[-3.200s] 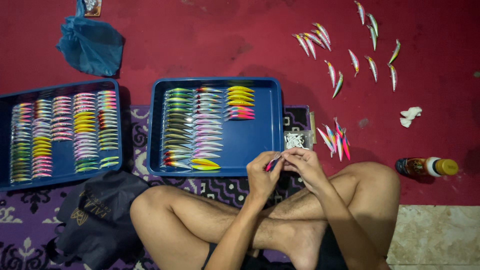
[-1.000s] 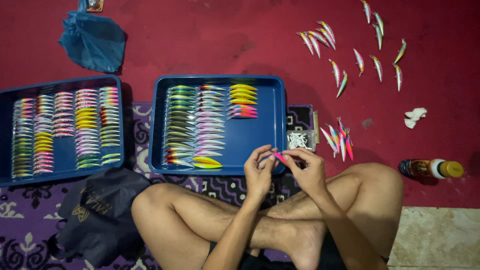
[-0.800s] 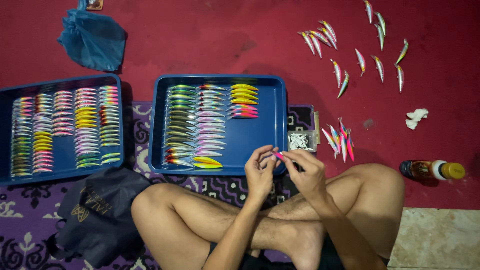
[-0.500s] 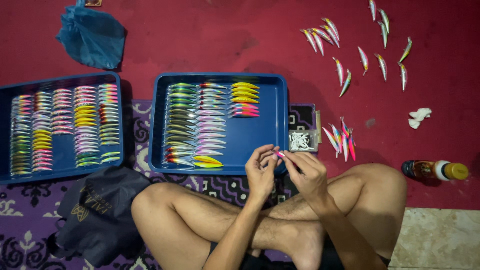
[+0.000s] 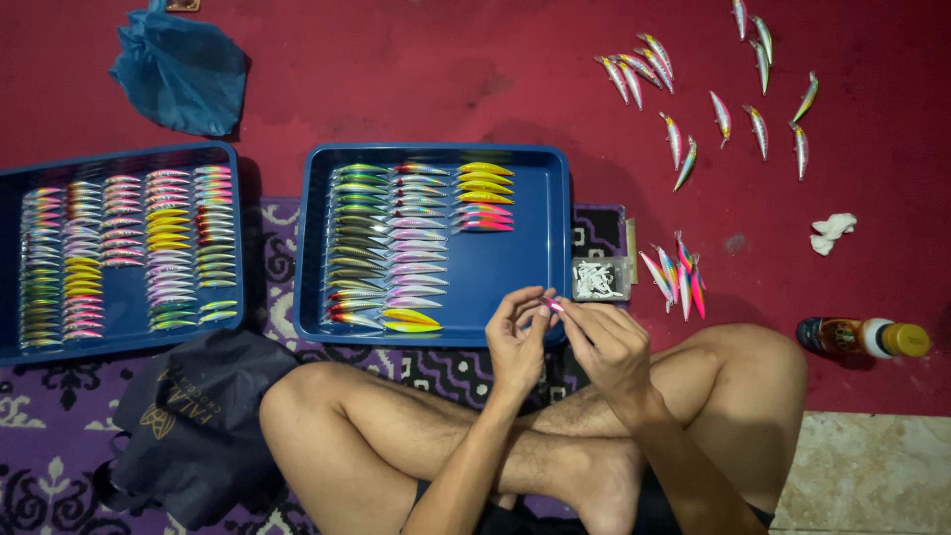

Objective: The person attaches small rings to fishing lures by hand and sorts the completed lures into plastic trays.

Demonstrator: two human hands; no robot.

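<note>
Pink lure (image 5: 551, 304) sits pinched between both hands, just above the crossed legs and at the near edge of the middle blue tray (image 5: 530, 260). Left hand (image 5: 517, 340) grips one end with thumb and fingers; right hand (image 5: 609, 345) pinches the other end, fingers curled. Tray holds three columns of lures, right half bare. Second blue tray (image 5: 18, 183) far left, packed with rows of lures. Small clear box of white bits (image 5: 598, 279) just right of the middle tray. Cluster of pink lures (image 5: 676, 279) on the red carpet beside that box; more loose lures (image 5: 684, 79) scattered far right. Bottle (image 5: 862, 337) lies near the right knee. Dark bag (image 5: 198, 421) near left, blue plastic bag (image 5: 180, 67) far left.
</note>
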